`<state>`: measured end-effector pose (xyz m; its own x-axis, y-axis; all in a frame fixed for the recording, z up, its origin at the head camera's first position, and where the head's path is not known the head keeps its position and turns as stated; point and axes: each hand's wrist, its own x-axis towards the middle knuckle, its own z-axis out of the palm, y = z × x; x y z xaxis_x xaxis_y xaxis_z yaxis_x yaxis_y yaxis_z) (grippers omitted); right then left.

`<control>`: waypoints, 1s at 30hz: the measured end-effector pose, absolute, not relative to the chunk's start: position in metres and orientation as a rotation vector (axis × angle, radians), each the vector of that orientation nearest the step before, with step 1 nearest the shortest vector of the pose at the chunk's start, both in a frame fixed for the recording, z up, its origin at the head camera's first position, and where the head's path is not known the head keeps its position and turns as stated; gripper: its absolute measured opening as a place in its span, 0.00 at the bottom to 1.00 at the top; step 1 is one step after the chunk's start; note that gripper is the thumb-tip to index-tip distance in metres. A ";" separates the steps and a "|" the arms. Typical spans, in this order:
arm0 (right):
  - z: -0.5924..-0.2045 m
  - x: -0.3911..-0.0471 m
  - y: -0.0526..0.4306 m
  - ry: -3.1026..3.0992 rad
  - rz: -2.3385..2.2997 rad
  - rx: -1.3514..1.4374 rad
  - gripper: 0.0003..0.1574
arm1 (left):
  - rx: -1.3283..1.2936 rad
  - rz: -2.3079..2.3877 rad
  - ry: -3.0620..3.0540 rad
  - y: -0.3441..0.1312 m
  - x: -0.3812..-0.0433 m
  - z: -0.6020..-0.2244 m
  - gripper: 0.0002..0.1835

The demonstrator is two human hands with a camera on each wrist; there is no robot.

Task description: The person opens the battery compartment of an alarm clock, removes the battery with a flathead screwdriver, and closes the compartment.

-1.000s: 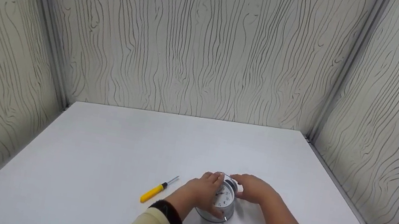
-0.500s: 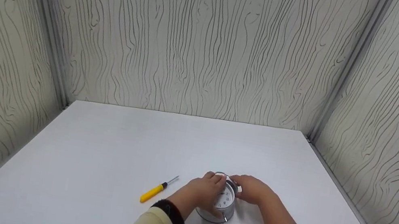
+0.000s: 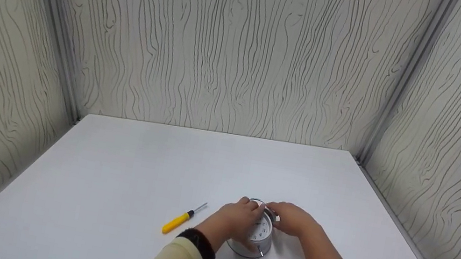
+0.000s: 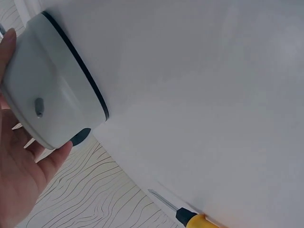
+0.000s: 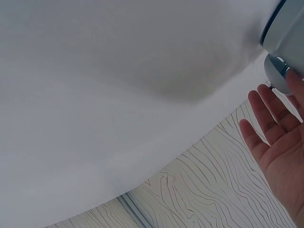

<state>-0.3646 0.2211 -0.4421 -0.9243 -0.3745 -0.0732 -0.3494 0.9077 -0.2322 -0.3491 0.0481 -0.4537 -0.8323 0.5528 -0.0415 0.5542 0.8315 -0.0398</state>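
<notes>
A twin-bell style alarm clock (image 3: 261, 232) with a pale grey body lies on its back on the white table, its white dial facing up. My left hand (image 3: 237, 221) grips the body from the left, its fingers covering part of the dial. In the left wrist view the smooth clock side (image 4: 61, 83) shows, with a small metal leg sticking out. With thumb and fingertips, my right hand (image 3: 294, 219) pinches a rounded metal bell (image 5: 277, 74) at the clock's top right; the other fingers of that hand are spread. A thin wire handle (image 3: 257, 199) arches beyond the left fingers.
Left of the clock, a screwdriver (image 3: 177, 222) with a yellow handle and black collar lies on the white table (image 3: 134, 164), its tip pointing away to the right. Wood-grain patterned panels (image 3: 235, 49) enclose the table at the back and both sides.
The left hand's fingers have shifted slightly right over the dial, with the wrist following. The right hand stays at the bell, its fingers slightly closer round it. The screwdriver lies unmoved.
</notes>
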 end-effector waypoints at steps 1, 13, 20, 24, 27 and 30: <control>-0.442 -0.365 0.221 2.955 -0.330 -0.565 0.25 | 0.909 -0.084 2.979 0.048 -0.349 -0.454 0.57; -0.441 -0.363 0.221 2.978 -0.313 -0.558 0.26 | 0.932 -0.159 3.005 0.050 -0.349 -0.448 0.51; -0.442 -0.363 0.219 2.975 -0.341 -0.544 0.22 | 0.921 -0.143 3.017 0.053 -0.349 -0.449 0.49; -0.441 -0.362 0.219 2.982 -0.351 -0.543 0.22 | 0.913 -0.144 3.024 0.054 -0.348 -0.449 0.49; -0.440 -0.361 0.219 2.981 -0.364 -0.543 0.21 | 0.909 -0.148 3.026 0.054 -0.348 -0.448 0.49; -0.438 -0.361 0.219 2.977 -0.362 -0.547 0.21 | 0.918 -0.147 3.031 0.054 -0.348 -0.448 0.49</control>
<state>-0.3609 0.2191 -0.4378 -0.9316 -0.3604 -0.0480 -0.3384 0.9077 -0.2483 -0.3484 0.0539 -0.4483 -0.8319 0.5549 0.0012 0.5522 0.8281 -0.0971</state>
